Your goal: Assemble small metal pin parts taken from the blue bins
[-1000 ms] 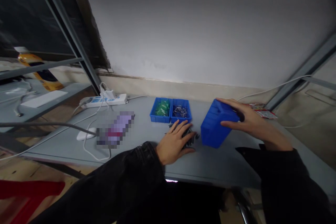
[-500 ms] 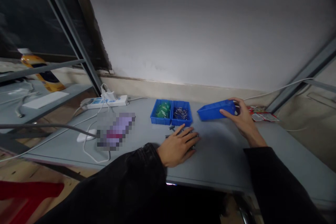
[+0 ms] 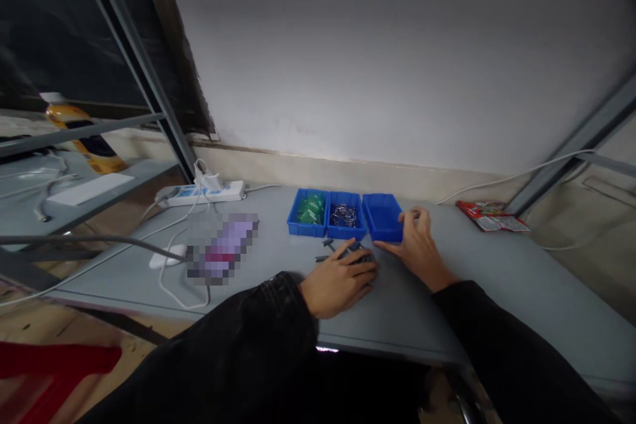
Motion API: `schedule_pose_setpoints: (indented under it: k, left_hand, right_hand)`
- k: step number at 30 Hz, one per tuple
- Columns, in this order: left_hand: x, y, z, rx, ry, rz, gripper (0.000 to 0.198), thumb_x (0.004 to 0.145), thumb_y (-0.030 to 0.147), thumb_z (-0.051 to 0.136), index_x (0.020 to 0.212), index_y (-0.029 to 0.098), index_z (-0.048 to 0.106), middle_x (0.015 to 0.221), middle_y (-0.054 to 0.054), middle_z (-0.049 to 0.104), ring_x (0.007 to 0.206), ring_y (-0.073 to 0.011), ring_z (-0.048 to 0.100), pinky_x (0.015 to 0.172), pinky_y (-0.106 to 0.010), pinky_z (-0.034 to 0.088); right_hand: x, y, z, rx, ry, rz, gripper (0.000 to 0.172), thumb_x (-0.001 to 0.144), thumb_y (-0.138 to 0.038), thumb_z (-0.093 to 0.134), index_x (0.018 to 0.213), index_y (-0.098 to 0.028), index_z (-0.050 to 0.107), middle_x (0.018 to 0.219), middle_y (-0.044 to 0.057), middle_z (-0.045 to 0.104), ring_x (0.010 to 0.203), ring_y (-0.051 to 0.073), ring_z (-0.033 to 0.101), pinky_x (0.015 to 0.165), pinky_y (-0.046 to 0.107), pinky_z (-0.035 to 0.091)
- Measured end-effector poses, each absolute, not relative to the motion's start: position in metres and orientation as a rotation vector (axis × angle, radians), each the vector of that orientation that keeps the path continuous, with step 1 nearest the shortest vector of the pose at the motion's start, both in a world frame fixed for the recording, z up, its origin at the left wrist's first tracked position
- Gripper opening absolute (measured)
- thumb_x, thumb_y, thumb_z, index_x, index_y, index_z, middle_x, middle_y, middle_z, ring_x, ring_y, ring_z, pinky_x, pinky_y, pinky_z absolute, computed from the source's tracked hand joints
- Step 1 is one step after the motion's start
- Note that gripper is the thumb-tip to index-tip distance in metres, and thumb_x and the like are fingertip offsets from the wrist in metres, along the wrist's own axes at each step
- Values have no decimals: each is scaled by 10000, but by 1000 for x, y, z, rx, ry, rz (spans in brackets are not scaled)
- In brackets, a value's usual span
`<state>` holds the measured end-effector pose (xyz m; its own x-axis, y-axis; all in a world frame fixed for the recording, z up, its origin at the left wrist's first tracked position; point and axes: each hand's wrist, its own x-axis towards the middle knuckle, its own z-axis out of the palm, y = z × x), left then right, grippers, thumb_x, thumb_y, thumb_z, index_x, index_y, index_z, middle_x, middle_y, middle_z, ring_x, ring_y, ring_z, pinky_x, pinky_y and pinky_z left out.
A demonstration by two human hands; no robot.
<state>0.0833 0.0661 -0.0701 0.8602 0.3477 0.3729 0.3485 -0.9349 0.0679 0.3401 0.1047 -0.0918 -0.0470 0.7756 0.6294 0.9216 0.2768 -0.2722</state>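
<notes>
My right hand (image 3: 416,246) grips the empty blue plastic bin (image 3: 382,211) at its right end, thumb along the front and fingers on the side. This bin stands upright on the table beside the blue bin of small metal screws (image 3: 344,215). Left of that is a blue bin with green and whitish small pieces (image 3: 311,210). My left hand (image 3: 340,280) lies palm down with fingers extended over a loose group of small dark grey plug-like pieces (image 3: 328,243), partly hiding them.
A phone-like object, blurred out (image 3: 226,248), and white cables lie to the left. A power strip (image 3: 213,192) sits at the wall. Red packets (image 3: 491,217) are at the back right. An orange bottle (image 3: 84,136) stands on the left-hand surface.
My right hand has brought the tilted blue bin left and set it upright beside the screw bin. My left hand has stayed over the grey pieces, its fingers slightly closer together.
</notes>
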Motion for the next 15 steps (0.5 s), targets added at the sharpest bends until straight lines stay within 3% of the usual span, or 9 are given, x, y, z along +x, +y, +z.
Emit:
schedule_pose_setpoints:
  k: [3, 9, 15]
  left_hand:
    - [84, 68, -72, -3032, -591, -622, 325, 1046, 303, 456, 1317, 189, 596, 1316, -32, 664, 1355, -195, 504, 1287, -478, 151]
    - [83, 69, -75, -3007, -629, -705, 296, 1024, 278, 505, 1286, 200, 617, 1312, -58, 642, 1324, -217, 511, 1253, -493, 241]
    - [69, 67, -68, -2969, -670, -772, 424, 989, 401, 574, 1376, 231, 548, 1383, -94, 552, 1384, -287, 423, 1220, -572, 269]
  right_hand:
    - [341, 104, -96, -1523, -1929, -207, 675, 795, -748, 626, 1115, -163, 517, 1199, 163, 387, 1185, 361, 468, 999, 561, 482]
    - [343, 112, -101, -1413, -2067, -155, 340, 981, -484, 518, 1044, -173, 639, 1303, 167, 420, 1245, 330, 475, 1083, 516, 440]
    - [349, 116, -102, -1366, -2091, -82, 284, 984, -426, 536, 978, -176, 671, 1306, 157, 446, 1242, 319, 492, 1091, 516, 435]
